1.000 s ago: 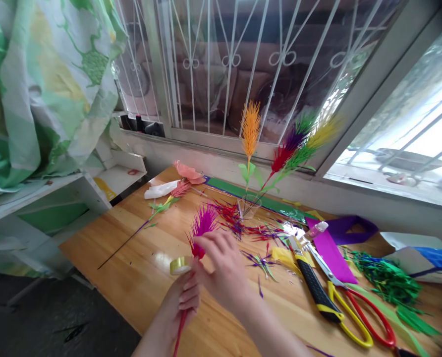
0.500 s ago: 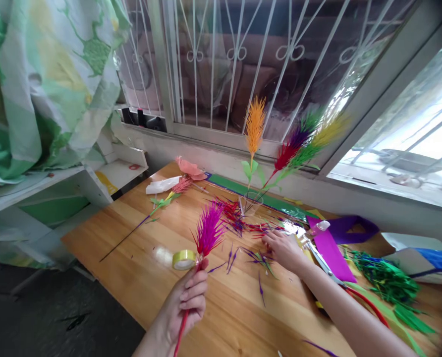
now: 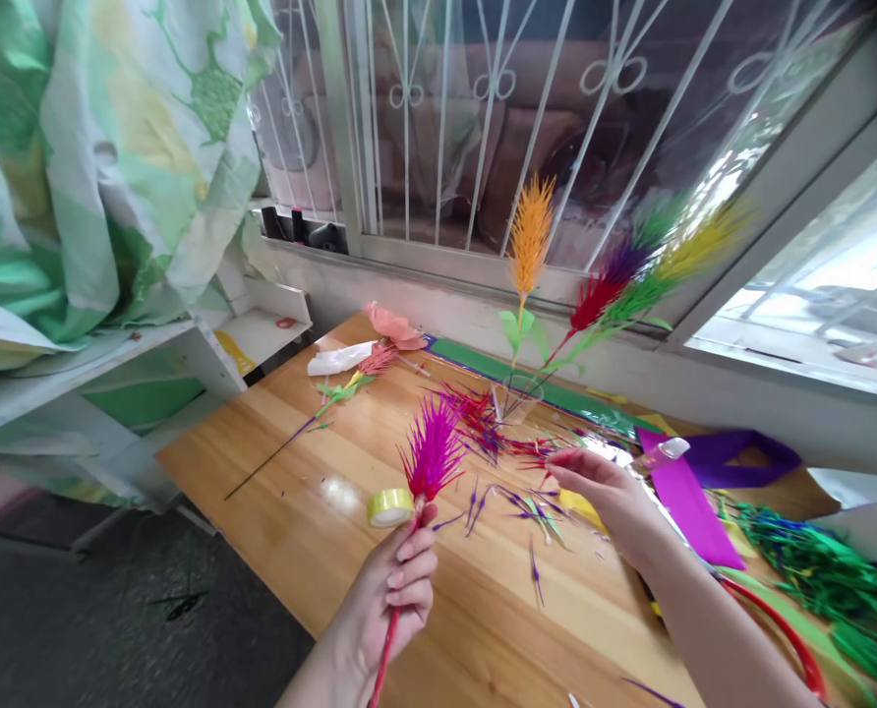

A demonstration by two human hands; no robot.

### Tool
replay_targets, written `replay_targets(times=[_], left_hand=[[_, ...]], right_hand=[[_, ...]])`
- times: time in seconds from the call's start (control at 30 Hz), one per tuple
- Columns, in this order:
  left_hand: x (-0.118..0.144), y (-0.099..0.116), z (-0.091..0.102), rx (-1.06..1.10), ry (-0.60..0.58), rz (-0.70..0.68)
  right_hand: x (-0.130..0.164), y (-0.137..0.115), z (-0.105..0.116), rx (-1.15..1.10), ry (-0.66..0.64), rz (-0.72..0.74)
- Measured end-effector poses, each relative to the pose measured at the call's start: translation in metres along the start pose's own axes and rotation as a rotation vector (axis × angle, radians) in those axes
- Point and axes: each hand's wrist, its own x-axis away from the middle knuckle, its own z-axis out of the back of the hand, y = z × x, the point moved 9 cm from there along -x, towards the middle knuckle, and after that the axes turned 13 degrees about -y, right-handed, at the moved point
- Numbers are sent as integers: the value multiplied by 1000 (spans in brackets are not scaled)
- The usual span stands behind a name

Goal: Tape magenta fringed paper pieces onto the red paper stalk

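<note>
head view, lower centre: left hand (image 3: 398,590) was closed round the red stem of the magenta paper plume (image 3: 431,454), holding it upright-ish, tilted to the right, w/ the tape roll (image 3: 389,506) just beside it on the wooden table (image 3: 276,492). right hand (image 3: 608,492), centre-right, had its fingers pinched on a thin red strip (image 3: 556,457) picked from the scatter of red & purple paper slivers (image 3: 483,418) near mid-frame.

change vs 0.5 s ago: right hand then lay flat down among the slivers; now it was lifted off the table w/ a strip caught btwn the fingertips. 1 s ago it was up at the plume itself. so it looks like one more piece had been fetched, prob. to go onto the plume. left hand's grip on the stem didn't shift.

upper centre: finished plumes (image 3: 531,231), orange, red, green, yellow, stood in a small clear cup (image 3: 516,398) by the window. right edge: purple paper (image 3: 689,497), green fringe pile (image 3: 814,565).
</note>
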Motion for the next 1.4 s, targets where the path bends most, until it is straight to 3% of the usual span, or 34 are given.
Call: replay_targets(times=[0.13,0.27,0.5,0.87,1.4], left_hand=[[-2,-7,1,-2,3,13],[-3,-14,6,-32,6,33],[-6,-19,11,-165,75,85],[-7,-18,6,-194,86,76],[-5,-19,7,-281,85,77]], right_hand=[[17,-41,-30,-631,-151,-25],[22,-78,-54,-785,-301,-15],[16,-107,-74,-688,-402,36],[9,-121,-74,-91,-262,106],[14,-126,-74,94,-139,88]])
